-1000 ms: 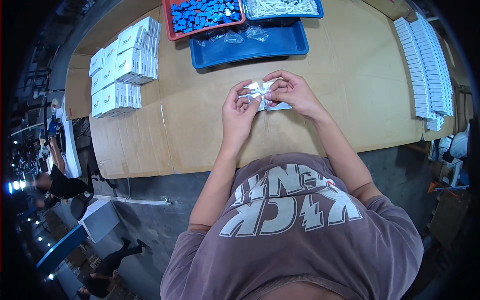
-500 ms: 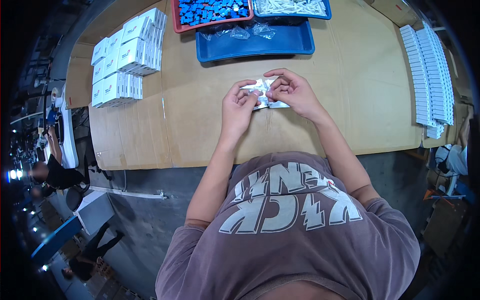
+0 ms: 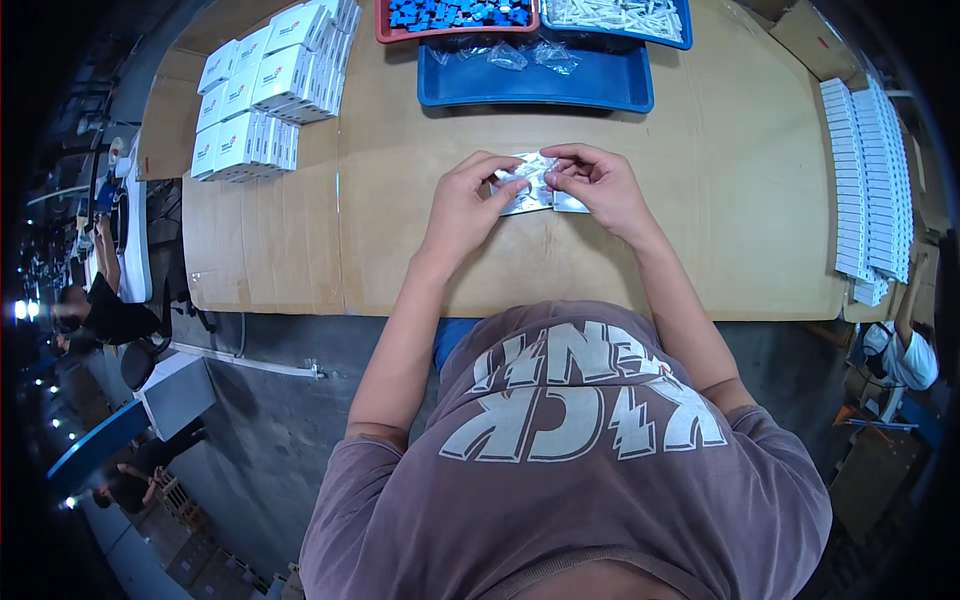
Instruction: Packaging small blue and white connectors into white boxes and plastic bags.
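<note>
Over the cardboard-covered table, a shiny silver foil packet (image 3: 527,198) lies between my two hands, its upper part crinkled and catching the light. My left hand (image 3: 470,200) curls round its left side, with thumb and forefinger on the foil. From the right, my right hand (image 3: 603,190) pinches at the packet's upper right edge with thumb and forefinger. Below the right fingers, a second flat silver piece (image 3: 570,203) shows on the table; whether it joins the first I cannot tell. The fingers hide some of the foil.
Ahead stands a blue tray (image 3: 535,85) with clear plastic bags. Behind it are a red tray (image 3: 455,32) of blue parts and a blue tray (image 3: 640,38) of white pieces. White boxes (image 3: 275,80) are stacked left, rows of thin white boxes (image 3: 865,180) right. Other people work farther off.
The view has shifted slightly. My left hand has spread a little away from the right one, and more of the crinkled foil shows between them.
</note>
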Demonstrator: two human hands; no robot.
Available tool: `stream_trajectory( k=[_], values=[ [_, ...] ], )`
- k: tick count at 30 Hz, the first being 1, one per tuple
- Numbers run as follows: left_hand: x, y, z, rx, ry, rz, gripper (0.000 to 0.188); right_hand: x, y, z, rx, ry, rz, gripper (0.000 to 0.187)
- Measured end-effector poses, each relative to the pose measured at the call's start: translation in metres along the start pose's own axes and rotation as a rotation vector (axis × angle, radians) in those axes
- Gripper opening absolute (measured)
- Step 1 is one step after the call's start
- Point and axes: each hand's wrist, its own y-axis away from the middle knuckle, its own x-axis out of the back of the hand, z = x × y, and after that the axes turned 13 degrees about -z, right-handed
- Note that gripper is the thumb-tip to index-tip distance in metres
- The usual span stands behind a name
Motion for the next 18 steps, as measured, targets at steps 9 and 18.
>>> stream_trajectory(
  k=[9, 18],
  values=[
    [0.001, -0.003, -0.01, -0.013, 0.104, 0.01, 0.021, -0.002, -0.005, -0.001, -0.015, 0.022, 0.05, 0.031],
    [-0.011, -0.011, -0.026, 0.101, 0.532, -0.076, 0.024, 0.0, -0.003, 0.0, -0.029, 0.114, -0.009, 0.031]
  ],
)
